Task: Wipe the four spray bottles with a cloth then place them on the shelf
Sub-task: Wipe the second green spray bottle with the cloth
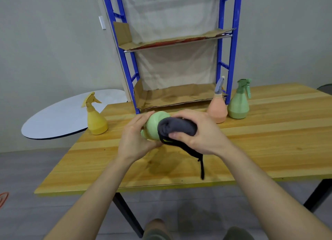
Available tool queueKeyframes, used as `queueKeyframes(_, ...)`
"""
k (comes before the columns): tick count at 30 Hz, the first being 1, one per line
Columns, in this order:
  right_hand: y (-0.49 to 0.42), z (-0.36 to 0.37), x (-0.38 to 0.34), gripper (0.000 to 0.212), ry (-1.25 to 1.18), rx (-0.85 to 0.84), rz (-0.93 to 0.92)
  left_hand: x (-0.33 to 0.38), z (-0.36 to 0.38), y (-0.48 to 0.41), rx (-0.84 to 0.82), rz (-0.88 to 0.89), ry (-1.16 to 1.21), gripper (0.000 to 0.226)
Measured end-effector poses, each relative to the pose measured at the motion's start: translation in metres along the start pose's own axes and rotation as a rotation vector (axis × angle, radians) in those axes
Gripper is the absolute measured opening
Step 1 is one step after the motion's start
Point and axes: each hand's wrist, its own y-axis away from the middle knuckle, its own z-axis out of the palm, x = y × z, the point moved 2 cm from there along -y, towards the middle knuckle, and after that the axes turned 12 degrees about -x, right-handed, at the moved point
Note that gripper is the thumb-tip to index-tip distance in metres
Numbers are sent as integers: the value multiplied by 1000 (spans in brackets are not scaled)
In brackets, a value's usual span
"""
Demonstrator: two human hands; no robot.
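A light green spray bottle [154, 125] lies tipped on its side above the wooden table [269, 141], its base facing me. My left hand [133, 140] grips it near the neck; the spray head is hidden behind that hand. My right hand [195, 132] holds a dark grey cloth [177, 127] bunched against the bottle's base, with a black end hanging down. A yellow spray bottle [95, 117] stands at the table's left corner. An orange spray bottle [217, 106] and a darker green spray bottle [239, 100] stand at the right, by the blue shelf [231, 47].
The blue shelf stands at the back of the table with cardboard sheets on its lower tier [176, 96] and upper tier [170, 40]. A round white tabletop [59, 117] sits to the left, behind the yellow bottle. Grey floor lies below the front edge.
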Motion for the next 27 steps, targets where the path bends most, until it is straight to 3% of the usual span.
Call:
queueKeyframes(5, -17, -5, 18, 33, -51, 185, 79, 8, 0, 4, -9, 54, -5, 103)
queueKeyframes(8, -2, 1, 21, 35, -63, 129, 78, 2, -2, 3, -13, 15, -12, 105)
queueKeyframes(11, -2, 12, 4, 36, -49, 56, -45, 6, 1, 4, -39, 22, -1, 100)
queueKeyframes(16, -15, 5, 25, 39, -77, 253, 79, 13, -3, 7, -29, 38, -31, 103)
queueKeyframes(20, 6, 13, 8, 46, -3, 70, -53, 16, -3, 4, -16, 3, -80, 104)
queueKeyframes(22, -1, 17, 1, 49, 32, 90, -88, 19, -2, 1, -6, 2, -85, 103)
queueKeyframes(25, -15, 9, 22, 49, -10, 269, 29, 23, -7, 1, 23, 8, -122, 105)
queueKeyframes(27, -8, 7, 38, 46, 7, 277, 126, 22, -8, 1, 29, 7, -120, 106)
